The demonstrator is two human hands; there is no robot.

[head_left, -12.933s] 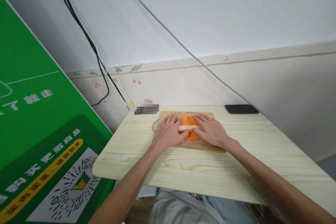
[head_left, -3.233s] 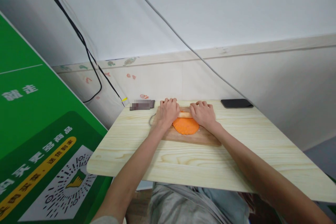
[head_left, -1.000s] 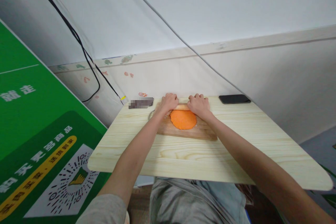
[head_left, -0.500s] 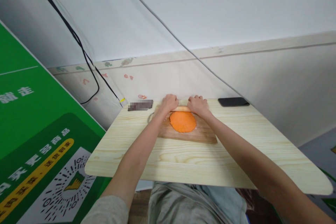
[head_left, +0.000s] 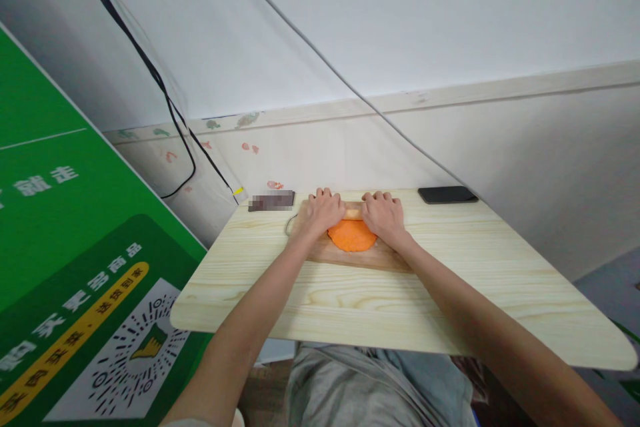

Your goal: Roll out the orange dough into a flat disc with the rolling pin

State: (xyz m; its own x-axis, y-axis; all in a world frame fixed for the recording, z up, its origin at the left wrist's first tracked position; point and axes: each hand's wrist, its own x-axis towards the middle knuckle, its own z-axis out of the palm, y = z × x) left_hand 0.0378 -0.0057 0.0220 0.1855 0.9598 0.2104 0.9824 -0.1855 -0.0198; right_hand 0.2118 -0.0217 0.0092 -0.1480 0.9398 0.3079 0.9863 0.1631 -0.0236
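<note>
A flat round of orange dough (head_left: 353,237) lies on a wooden cutting board (head_left: 333,256). Across the dough's far edge rests a rolling pin (head_left: 353,214), its middle showing between my hands. My left hand (head_left: 325,210) is closed over the pin's left end, and my right hand (head_left: 383,215) over the right end. Both palms face down with the fingers curled over the far side, and they hide the pin's ends. At the board's left side a wire handle (head_left: 289,224) sticks out.
The board sits on a pale wood-grain table (head_left: 320,307) against a white wall. A black phone (head_left: 447,195) lies at the back right, a dark flat blurred item (head_left: 271,201) at the back left. A green printed banner (head_left: 100,267) stands left of the table; black cables (head_left: 145,60) hang above.
Both hands have rolled the pin towards me, from beyond the dough onto its far part, covering some of it. The whole view has shifted slightly.
</note>
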